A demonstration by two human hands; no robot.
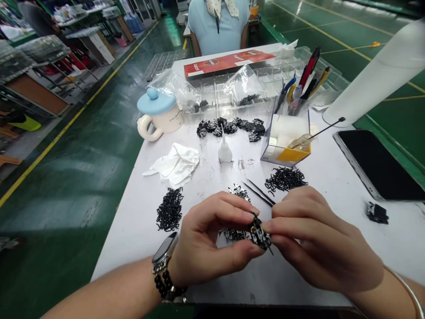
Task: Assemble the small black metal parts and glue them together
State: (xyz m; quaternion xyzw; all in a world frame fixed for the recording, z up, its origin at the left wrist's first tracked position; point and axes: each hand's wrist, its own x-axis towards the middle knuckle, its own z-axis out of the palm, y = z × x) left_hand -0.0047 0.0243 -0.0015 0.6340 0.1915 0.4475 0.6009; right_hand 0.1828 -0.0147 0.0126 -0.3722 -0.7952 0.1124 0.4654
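Note:
Between the thumb and fingertips of my left hand is a small black part with metal pieces. My right hand is closed around black tweezers, whose tips point away from me. The thumb and forefinger of that hand also touch the right side of the part. Small silver metal pieces lie in a pile behind and below the left hand, partly covered by it. One heap of short black curved pieces sits left of my hands, and another heap lies beyond the right hand.
Farther back stand a lidded mug, a white dropper bottle and a pen box. A row of black parts lies before clear trays. A white cloth is at left, a phone at right. Someone in blue sits opposite.

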